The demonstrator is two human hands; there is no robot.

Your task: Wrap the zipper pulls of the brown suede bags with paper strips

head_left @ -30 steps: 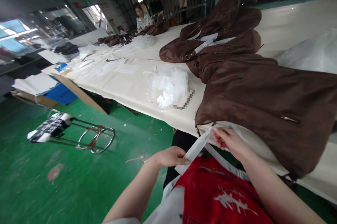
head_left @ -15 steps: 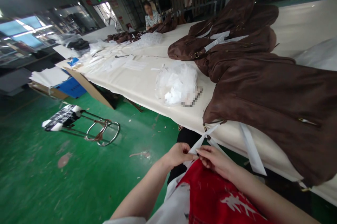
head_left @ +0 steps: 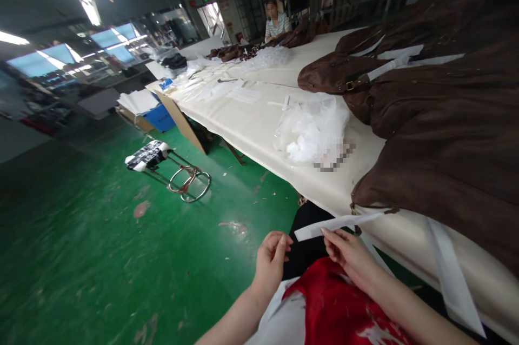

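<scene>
A white strip (head_left: 314, 230) runs from a metal ring at the corner of a brown bag (head_left: 438, 172), its loose end pointing left. The thumb and fingers of my right hand (head_left: 348, 253) pinch this strip partway along. My left hand (head_left: 271, 258) is just left of the strip's end, apart from it, with the fingers curled in. Whatever it may hold is too small or hidden to make out. Another white strip (head_left: 452, 274) hangs from the bag over the table's edge. A red cloth (head_left: 336, 302) covers my lap.
More brown bags (head_left: 330, 72) with white strips lie along the pale table (head_left: 227, 118). A clear plastic bag of white pieces (head_left: 312, 128) sits near its edge. On the green floor stands a stool (head_left: 150, 156). At the far end is a person (head_left: 277, 23).
My left hand has come off the white strip and moved left. The strip now stretches out straighter in my right hand. The view has turned left.
</scene>
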